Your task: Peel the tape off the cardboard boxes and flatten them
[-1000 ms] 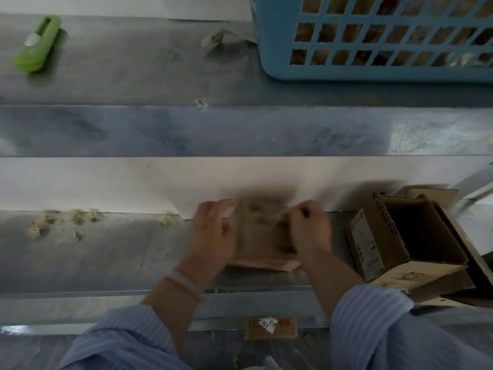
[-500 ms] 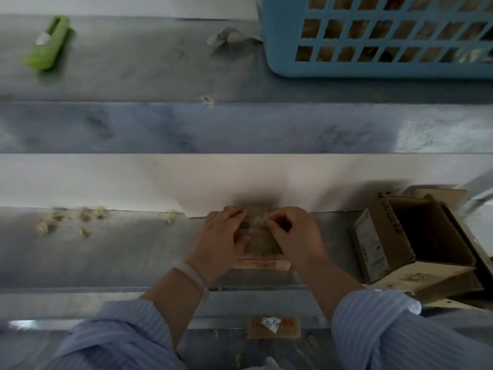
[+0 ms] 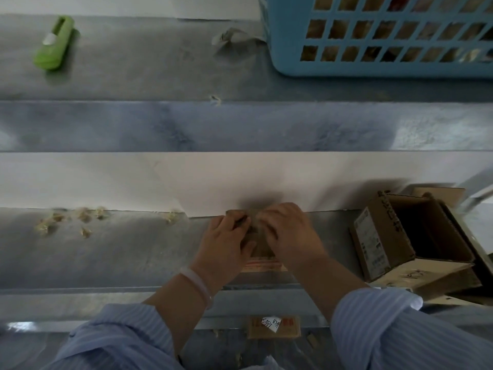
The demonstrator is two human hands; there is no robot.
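The small cardboard box [image 3: 262,247] lies low on the metal shelf [image 3: 120,252], close to its front edge and near the middle of its length, and we see only slivers of it: a brown top panel between our hands and a front edge with a reddish printed band. A second ago it was held up between our hands and blurred with motion; since then we have brought it down and closed both hands over it, so we judge the work has gone from turning the box to picking at a tape end or pressing the panel flat. Our left hand [image 3: 226,241] rests on the box's left part with fingers curled, tips at its far edge; our right hand [image 3: 289,236] covers the right part, fingers bent inward toward the left hand. Whether either pinches tape we cannot tell, since the fingertips hide the seam. Toward the shelf's right end an open cardboard box [image 3: 416,244] lies tipped on its side, not yet flattened. Torn scraps [image 3: 69,217] dot the left part. On the upper shelf sit a green cutter [image 3: 54,44] and a blue basket [image 3: 378,36].
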